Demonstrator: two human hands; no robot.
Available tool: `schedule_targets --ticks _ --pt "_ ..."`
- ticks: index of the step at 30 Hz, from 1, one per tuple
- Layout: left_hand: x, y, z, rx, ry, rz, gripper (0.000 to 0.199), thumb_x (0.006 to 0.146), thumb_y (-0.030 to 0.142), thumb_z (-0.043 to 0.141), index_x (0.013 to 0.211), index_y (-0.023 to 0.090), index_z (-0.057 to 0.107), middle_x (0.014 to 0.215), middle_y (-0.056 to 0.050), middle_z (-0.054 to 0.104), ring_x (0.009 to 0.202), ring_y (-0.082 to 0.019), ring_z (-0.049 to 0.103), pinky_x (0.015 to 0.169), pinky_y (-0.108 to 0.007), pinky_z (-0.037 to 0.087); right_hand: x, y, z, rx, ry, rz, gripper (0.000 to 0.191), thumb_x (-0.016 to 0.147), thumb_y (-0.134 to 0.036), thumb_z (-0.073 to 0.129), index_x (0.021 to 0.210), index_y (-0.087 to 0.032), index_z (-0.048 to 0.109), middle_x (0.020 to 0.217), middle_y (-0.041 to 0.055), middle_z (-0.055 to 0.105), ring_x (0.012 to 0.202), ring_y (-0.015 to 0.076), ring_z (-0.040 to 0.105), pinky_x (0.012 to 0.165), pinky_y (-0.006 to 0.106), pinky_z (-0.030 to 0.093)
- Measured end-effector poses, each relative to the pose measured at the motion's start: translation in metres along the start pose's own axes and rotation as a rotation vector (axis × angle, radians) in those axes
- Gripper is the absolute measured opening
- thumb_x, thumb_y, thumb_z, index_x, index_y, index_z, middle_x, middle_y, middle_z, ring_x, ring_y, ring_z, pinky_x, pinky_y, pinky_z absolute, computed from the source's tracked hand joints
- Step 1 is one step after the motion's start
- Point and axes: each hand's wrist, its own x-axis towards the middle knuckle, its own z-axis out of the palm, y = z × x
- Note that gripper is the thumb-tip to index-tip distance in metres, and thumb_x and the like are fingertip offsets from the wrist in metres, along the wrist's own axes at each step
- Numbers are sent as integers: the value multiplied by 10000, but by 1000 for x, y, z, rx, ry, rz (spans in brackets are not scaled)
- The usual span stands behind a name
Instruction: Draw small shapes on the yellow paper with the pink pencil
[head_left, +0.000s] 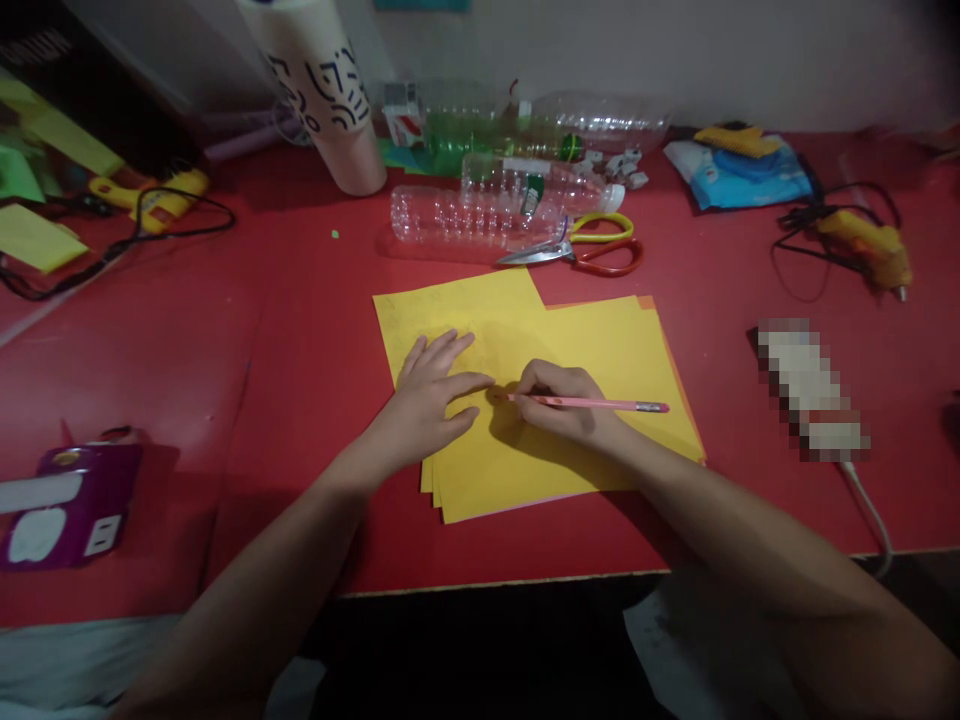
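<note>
Several yellow sheets of paper lie stacked on the red table, the top ones slightly askew, with a bit of orange paper showing at the right edge. My left hand rests on the paper with its fingers spread. In my right hand is a pink pencil, pinched between the fingers. Its tip points left and meets or nearly meets the sheet beside my left index finger; the eraser end points right. Faint marks show on the upper left sheet.
Behind the paper lie scissors with yellow and red handles and clear plastic bottles. A white tumbler stands at the back. Yellow glue guns with black cords lie right and left. A purple box sits at left.
</note>
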Motion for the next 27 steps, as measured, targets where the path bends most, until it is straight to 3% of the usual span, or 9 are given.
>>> schedule_targets --ticks 27 --pt "-1 -2 1 -8 14 18 321 875 220 636 1180 298 698 1603 -35 356 1514 -315 226 1220 -624 114 3 6 -3 -37 -60 -55 118 720 -176 522 641 -224 449 561 -63 450 498 84 366 484 247 244"
